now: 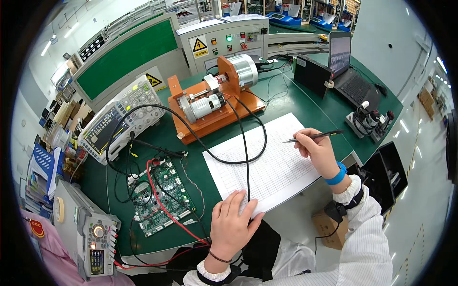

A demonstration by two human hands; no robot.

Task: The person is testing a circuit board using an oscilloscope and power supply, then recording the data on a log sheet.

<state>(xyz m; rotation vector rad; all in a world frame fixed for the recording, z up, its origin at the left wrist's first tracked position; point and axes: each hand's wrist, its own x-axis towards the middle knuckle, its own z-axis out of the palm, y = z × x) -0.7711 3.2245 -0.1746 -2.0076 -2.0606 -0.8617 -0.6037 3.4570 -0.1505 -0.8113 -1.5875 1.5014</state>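
Observation:
My right hand [318, 151] grips a slim dark pen [317, 136], its tip pointing left just over the printed grid sheet [291, 178]. I cannot tell whether the tip touches the paper. At the sheet's near left edge, my left hand [233, 228] lies with its fingers stretched out, holding nothing. A black cable [246, 167] crosses the paper and runs down to these fingers, where its end is hidden. To the left of that hand lies a green circuit board [164, 202] with a red wire [156, 188] over it.
An orange motor stand [191, 131] is beyond the sheet, an oscilloscope [121, 119] to its left. A power supply [95, 243] stands near left, beside a person's pink sleeve [52, 252]. Rightward are a laptop [355, 88], a black box [310, 76] and connectors [367, 121]; a carton [329, 231] sits below.

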